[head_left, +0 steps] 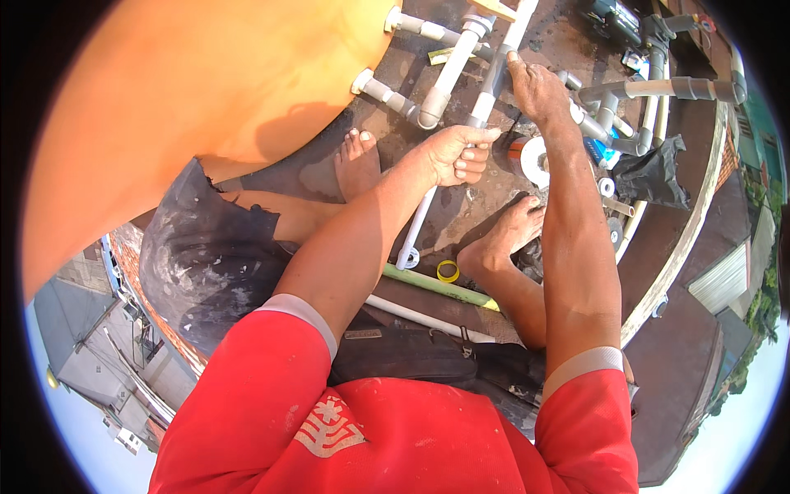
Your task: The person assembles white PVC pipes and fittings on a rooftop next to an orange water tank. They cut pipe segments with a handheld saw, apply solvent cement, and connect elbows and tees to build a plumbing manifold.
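A long white PVC pipe (483,108) with a grey section slants between my feet. My left hand (461,156) is closed round its lower middle, with the fingers curled and the thumb pointing right. Farther up, my right hand (541,92) is closed at the pipe's right side, its thumb against the grey section; its other fingers are mostly hidden. Left of the pipe, a white branch pipe (451,72) with an elbow runs beside it. Below my right hand stands an orange-and-white round can (533,160). A yellow tape ring (448,271) lies near my right foot.
A big orange tank (206,107) curves along the left, with pipe stubs (387,95) coming out. Joined grey and white pipes (658,86) stand at right, near a black plastic bag (654,173). A green pole (440,286) crosses nearby. Beyond the roof edge (687,239) lie lower roofs.
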Demonstrator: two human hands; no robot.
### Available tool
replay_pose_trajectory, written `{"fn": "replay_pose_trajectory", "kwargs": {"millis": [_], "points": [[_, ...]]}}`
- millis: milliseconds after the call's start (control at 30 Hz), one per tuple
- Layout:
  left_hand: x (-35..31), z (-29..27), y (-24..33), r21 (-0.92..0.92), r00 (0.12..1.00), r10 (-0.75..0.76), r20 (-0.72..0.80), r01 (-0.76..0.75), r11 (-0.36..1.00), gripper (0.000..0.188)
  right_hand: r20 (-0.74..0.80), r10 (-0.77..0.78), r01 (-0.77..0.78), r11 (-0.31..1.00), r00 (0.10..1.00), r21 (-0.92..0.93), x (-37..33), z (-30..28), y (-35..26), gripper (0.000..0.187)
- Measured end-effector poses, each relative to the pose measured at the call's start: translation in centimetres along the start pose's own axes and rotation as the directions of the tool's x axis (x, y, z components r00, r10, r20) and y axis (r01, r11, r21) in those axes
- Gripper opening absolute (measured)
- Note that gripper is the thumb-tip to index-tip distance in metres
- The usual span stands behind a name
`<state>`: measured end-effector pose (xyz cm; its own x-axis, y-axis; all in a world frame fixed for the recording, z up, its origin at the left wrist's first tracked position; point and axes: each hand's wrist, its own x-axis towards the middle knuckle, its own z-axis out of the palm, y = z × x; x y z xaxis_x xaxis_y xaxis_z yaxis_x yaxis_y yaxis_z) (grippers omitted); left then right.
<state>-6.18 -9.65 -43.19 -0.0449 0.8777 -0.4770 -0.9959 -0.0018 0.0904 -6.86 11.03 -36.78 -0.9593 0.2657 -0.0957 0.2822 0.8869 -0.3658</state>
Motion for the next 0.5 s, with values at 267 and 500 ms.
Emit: {"fn": "replay_pose_trajectory", "kwargs": {"millis": [267,500], "points": [[1.8,3.3,-1.3,0.854,0.554,0.669,-0.496,0.172,0.491,0.035,0.022,0.111,-0.111,0.993,0.994,0.033,0.0,0.2,-0.1,0.073],[-0.4,2.3,1.3,0.294,0.962,0.04,-0.271,0.043,0.955,0.026,-0.025,0.11,-0.109,0.992,0.994,0.06,-0.5,0.1,-0.5,0.067]]}}
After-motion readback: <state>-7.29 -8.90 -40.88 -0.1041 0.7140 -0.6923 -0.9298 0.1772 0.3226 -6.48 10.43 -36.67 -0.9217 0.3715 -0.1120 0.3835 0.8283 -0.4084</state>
